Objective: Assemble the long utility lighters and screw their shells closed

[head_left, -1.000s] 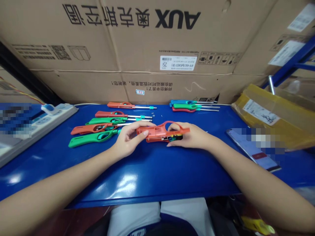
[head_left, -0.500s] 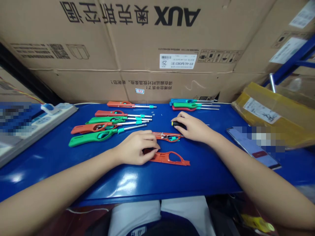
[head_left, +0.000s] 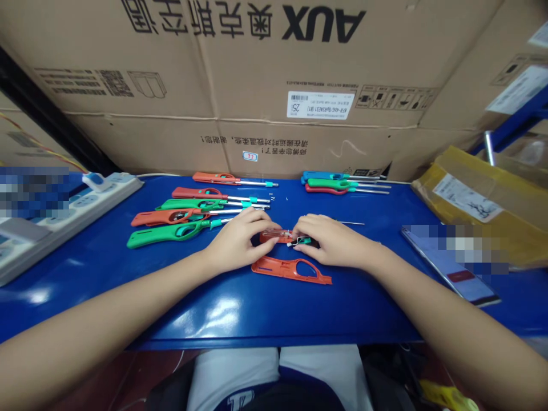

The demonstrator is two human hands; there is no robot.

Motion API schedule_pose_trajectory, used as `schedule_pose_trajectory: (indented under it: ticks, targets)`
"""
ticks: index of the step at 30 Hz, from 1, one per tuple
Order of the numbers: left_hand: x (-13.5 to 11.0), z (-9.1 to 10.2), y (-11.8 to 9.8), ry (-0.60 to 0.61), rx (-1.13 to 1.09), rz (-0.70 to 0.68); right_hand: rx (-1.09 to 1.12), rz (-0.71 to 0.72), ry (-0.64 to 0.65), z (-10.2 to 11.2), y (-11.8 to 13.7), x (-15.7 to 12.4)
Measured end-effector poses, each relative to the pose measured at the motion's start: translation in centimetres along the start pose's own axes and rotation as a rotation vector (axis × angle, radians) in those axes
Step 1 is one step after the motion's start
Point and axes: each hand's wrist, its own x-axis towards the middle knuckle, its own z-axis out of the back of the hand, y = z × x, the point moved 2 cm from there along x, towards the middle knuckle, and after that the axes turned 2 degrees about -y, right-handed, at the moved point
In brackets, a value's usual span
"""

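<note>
An opened orange barbecue lighter (head_left: 278, 235), with a clear tank, a white wire and a green trigger in its half shell, lies between my hands. My left hand (head_left: 242, 240) grips its left end between thumb and fingers. At its right part my right hand (head_left: 334, 241) is closed round the trigger area and hides much of it. Just in front, the loose orange half shell (head_left: 291, 269) rests on the blue table, inner side up. A thin metal shaft (head_left: 353, 222) sticks out beyond my right hand; its other end is hidden.
Several orange and green lighters (head_left: 166, 233) lie at the left, and blue, green and red ones (head_left: 327, 184) at the back. A power strip (head_left: 77, 208) borders the left side. At the right are a phone (head_left: 454, 268) and a yellow-taped box (head_left: 471, 194). Cardboard (head_left: 240, 103) stands behind.
My left hand has left the loose half shell and now grips the opened lighter. My right hand, earlier holding a black screwdriver with a yellow end, has come down onto the lighter's trigger part.
</note>
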Motion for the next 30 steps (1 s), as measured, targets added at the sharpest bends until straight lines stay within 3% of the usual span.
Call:
schedule_pose_trajectory:
  ticks: [4, 9, 14, 24, 30]
  targets:
    - [0.2, -0.5, 0.5, 0.110, -0.061, 0.015, 0.068, 0.001, 0.005, -0.1, 0.6, 0.0]
    - [0.2, -0.5, 0.6, 0.110, -0.077, 0.089, 0.094, -0.105, -0.069, 0.4, 0.6, -0.1]
    - [0.1, -0.5, 0.3, 0.152, -0.031, 0.122, 0.011, -0.185, -0.002, 0.2, 0.6, -0.1]
    - [0.1, -0.9, 0.1, 0.102, -0.075, 0.054, 0.009, -0.192, -0.089, -1.7, 0.6, 0.6]
    - [0.3, -0.7, -0.4, 0.072, -0.090, 0.036, 0.033, -0.141, -0.099, -1.4, 0.5, 0.6]
